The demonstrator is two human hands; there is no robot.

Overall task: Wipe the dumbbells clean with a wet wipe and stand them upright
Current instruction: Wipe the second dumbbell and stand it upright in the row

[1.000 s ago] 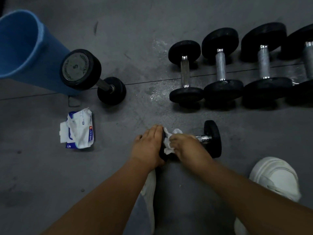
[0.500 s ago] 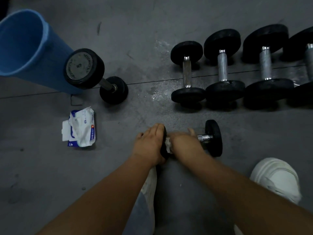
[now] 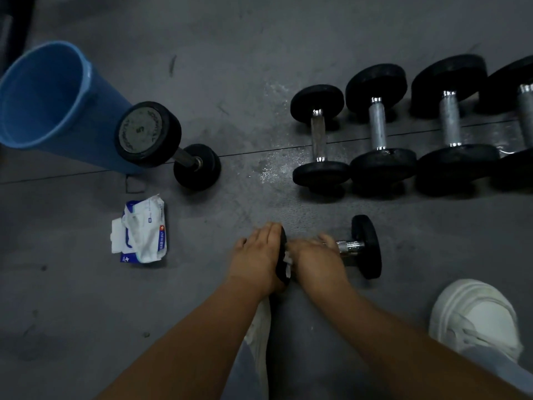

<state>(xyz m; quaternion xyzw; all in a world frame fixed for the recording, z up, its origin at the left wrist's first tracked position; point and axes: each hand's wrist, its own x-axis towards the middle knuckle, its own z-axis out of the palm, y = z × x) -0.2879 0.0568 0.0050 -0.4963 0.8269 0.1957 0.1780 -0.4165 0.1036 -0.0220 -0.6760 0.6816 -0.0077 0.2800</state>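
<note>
You are in the middle of the wiping step. The small dumbbell (image 3: pixel 364 246) lies on its side on the floor (image 3: pixel 202 284), right in front of you. Your left hand (image 3: pixel 259 255) rests flat on its left end, fingers (image 3: pixel 271 230) straight, to stop it rolling. Your right hand (image 3: pixel 315 256) curls over the bar and holds the wet wipe (image 3: pixel 287 262) on it; only a bit of white peeks out. I think the right end has yet to be wiped. Slide the wipe that way next, then tip the dumbbell up onto one end. Hold it firmly, because it looks ready to roll. One dumbbell (image 3: pixel 150 134) already stands by the blue bucket (image 3: pixel 43 96), and four more (image 3: pixel 380 125) lie in a row beyond.
</note>
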